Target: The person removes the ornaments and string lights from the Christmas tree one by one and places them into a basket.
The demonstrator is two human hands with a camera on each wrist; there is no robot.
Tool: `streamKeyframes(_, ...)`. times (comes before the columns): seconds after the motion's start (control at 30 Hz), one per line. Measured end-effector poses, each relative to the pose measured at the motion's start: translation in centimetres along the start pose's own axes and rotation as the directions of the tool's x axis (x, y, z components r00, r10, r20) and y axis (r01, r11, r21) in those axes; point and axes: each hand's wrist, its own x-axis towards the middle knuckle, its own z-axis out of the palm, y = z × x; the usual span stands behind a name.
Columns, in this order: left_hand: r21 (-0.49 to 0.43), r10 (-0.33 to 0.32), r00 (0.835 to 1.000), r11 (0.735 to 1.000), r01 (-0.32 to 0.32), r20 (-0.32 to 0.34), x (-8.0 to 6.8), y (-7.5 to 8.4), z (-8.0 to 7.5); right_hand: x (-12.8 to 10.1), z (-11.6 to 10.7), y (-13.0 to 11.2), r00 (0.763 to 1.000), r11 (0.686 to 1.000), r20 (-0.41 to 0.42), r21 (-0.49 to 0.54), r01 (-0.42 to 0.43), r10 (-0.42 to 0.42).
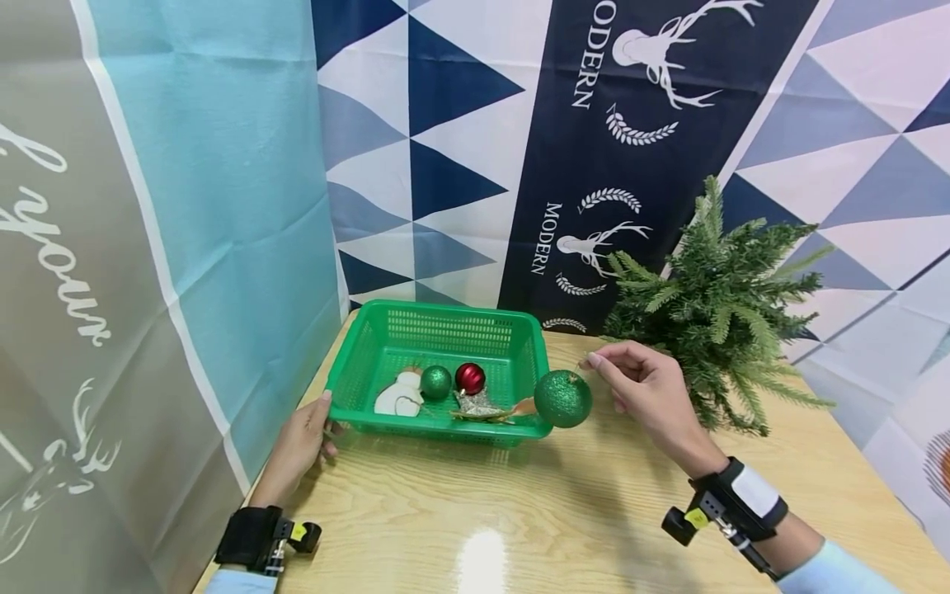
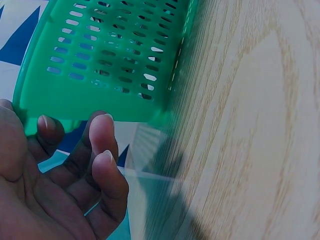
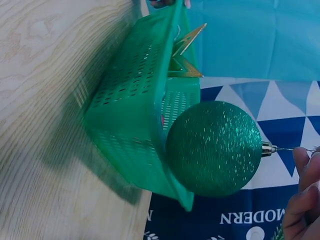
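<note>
Bauble (image 1: pixel 562 398) hangs just right of basket (image 1: pixel 349 360), its loop pinched by right hand (image 1: pixel 647 388); left hand (image 1: pixel 300 441) grips basket's left rim. Next prob: carry bauble rightward to tree (image 1: pixel 716 305), hook loop on branch.

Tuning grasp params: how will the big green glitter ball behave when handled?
The green glitter ball hangs from a thin hook pinched by the right hand, so it probably swings. Being round, it would likely roll on the table. It seems light; possibly fragile.
</note>
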Motion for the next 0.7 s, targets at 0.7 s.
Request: streamKeyframes(0.7, -0.006, 0.011, 1.0, 1.0, -0.011, -0.013, -0.1, -0.1, 0.2, 0.9, 1.8, 0.2, 1.0, 0.999, 0.01, 0.026, 0.023, -0.023)
